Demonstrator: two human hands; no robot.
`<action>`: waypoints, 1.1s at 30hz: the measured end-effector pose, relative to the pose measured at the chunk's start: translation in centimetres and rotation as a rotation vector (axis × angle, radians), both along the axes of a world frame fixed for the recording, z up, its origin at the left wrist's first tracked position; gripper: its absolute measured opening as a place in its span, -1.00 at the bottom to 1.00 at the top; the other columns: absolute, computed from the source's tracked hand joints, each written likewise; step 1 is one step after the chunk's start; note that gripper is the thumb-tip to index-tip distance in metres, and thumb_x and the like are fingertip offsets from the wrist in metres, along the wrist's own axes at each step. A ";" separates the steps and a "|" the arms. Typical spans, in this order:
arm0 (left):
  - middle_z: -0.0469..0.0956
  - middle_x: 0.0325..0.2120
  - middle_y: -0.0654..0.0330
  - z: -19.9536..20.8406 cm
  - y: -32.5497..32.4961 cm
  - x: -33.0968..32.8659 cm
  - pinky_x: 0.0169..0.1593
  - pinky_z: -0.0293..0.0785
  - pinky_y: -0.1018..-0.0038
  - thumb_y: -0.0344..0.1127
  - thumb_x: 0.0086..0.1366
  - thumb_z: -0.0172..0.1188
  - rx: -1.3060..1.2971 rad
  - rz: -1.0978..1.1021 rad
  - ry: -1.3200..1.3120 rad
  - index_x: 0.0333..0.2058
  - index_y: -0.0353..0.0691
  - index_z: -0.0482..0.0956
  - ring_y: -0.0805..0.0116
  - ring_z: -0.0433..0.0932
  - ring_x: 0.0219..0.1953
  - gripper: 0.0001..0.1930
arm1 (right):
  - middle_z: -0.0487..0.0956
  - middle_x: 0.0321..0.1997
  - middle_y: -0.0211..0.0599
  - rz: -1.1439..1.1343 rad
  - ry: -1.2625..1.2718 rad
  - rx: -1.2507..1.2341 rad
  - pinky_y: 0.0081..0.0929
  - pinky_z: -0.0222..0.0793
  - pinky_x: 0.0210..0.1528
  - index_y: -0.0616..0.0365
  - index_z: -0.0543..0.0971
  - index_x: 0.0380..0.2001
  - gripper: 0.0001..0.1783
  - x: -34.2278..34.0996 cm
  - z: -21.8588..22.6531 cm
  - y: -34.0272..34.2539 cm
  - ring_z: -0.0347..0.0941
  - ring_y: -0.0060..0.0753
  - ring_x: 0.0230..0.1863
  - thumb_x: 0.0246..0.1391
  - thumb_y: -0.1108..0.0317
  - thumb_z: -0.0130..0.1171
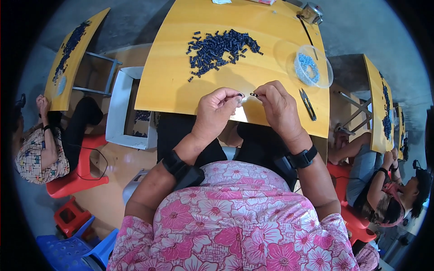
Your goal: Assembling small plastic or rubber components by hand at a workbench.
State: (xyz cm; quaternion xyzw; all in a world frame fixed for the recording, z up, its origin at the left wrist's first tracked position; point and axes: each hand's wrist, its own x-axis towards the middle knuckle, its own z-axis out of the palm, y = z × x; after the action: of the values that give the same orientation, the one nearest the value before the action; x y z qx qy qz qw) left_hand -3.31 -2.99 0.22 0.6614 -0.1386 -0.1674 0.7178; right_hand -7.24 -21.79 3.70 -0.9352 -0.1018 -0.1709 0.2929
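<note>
Over the near edge of the yellow table (176,90), both of my hands are raised close together. My right hand (279,108) pinches a small black cylindrical piece (254,95) with a pale band, its end pointing at the other hand. Thumb and forefinger of my left hand (214,113) are pressed together; what they hold, if anything, is too small to make out. Just beyond my hands lies a loose pile of small black cylindrical pieces (221,47). A clear round tub (329,72) holding small light-blue pieces (306,70) stands at the right, with black thread snips (308,105) nearer me.
A metal cup (312,13) and a thin dark stick (307,34) are at the far right. On the floor at left stands a white box (118,110) with black pieces inside. Co-workers sit at yellow tables on both sides, on red stools (79,169). A blue chair (68,253) is lower left.
</note>
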 end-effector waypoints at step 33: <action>0.57 -0.44 0.31 2.0 -1.1 -4.1 -0.30 0.46 0.68 -0.35 0.36 0.17 -0.103 -0.070 -0.014 -0.21 -0.32 0.57 0.65 0.47 -0.44 -0.85 | 0.61 -0.35 -0.35 -0.075 0.183 0.805 -0.67 0.48 -0.40 0.26 0.63 -0.26 -0.87 -5.4 0.6 1.9 0.53 -0.62 -0.46 0.09 0.55 0.23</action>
State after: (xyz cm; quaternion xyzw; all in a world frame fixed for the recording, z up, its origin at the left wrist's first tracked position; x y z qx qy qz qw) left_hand -7.45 -4.12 2.19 0.6195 -0.1751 -0.1807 0.7436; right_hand -12.65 -19.87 4.32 -0.7604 0.0338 -0.1237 0.6366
